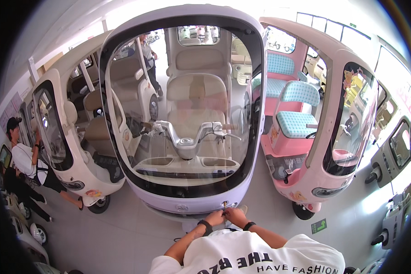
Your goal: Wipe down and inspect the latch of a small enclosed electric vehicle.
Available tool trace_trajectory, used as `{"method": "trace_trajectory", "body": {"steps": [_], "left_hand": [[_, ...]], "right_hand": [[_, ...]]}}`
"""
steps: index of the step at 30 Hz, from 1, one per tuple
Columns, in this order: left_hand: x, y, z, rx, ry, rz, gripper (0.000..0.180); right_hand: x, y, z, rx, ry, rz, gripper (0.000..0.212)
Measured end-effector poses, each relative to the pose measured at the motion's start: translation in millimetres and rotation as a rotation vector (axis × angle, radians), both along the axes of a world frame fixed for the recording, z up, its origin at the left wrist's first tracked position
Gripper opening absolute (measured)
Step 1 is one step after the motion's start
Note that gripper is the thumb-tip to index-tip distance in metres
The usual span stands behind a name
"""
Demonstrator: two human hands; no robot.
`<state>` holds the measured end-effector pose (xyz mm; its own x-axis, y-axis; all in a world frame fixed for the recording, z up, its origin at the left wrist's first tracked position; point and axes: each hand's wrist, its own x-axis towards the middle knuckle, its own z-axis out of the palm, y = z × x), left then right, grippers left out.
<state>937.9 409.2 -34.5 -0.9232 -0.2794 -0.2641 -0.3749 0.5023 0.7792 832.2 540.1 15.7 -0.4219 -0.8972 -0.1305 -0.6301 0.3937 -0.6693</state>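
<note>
A lavender three-wheeled vehicle (181, 204) with a large curved windshield (141, 114) faces me. Low on its front panel, right of the round emblem, is a small opening with a short yellowish piece (224, 205) showing in it. Just below that opening, my left hand (216, 217) and my right hand (235, 215) meet, fingers closed in a pinch. What they hold is too small and too covered by the fingers to name. Both wrists wear dark bands. Behind the glass are the handlebar (187, 141) and a beige seat (197, 93).
A cream three-wheeler (84, 176) stands to the left, a pink one (301, 182) with blue-patterned seats to the right. At far left is a person in a white top (25, 157); another person (150, 57) shows behind the windshield. A green arrow sign (321, 226) marks the grey floor.
</note>
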Motion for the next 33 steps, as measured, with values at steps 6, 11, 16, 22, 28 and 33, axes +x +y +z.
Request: {"method": "trace_trajectory", "body": {"steps": [6,11,16,22,28,33], "left_hand": [[-4,4,11,-0.028,-0.079,-0.020,0.037],[-5,7,20,-0.064,0.008,0.072,0.035],[-5,10,12,-0.109,0.020,0.124,0.032],[-14,15,25,-0.136,-0.013,0.183,0.032],[-13,13,25,-0.131,-0.028,0.174,0.033],[-14,10,32,-0.074,-0.010,0.126,0.033]], "right_hand": [[-1,3,-16,-0.014,0.030,-0.025,0.019],[-8,-1,-25,0.006,0.103,-0.005,0.019],[-2,-1,-3,-0.091,0.046,-0.089,0.018],[-8,0,-11,-0.107,0.070,-0.191,0.019],[-3,4,-2,-0.142,0.049,-0.172,0.017],[-7,5,-1,-0.161,0.021,-0.138,0.017]]}}
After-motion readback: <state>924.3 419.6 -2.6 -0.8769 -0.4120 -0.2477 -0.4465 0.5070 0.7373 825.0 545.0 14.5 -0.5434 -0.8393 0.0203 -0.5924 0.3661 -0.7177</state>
